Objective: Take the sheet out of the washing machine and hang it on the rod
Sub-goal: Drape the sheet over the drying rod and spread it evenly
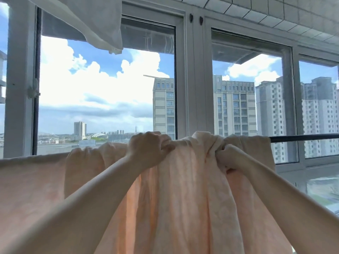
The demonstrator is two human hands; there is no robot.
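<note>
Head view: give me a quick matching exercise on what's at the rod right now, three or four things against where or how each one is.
Things:
1. sheet
2. rod
3. left hand
4. white cloth

States:
A. bare dark stretch at the right
B. hangs overhead, top left
C. peach, bunched over the rod
D. grips a bunch of fabric

Pairs: 1-C, 2-A, 3-D, 4-B

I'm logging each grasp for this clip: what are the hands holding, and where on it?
Both hands grip the peach sheet at its bunched top along the rod: left hand left of the bunch, right hand right.
</note>
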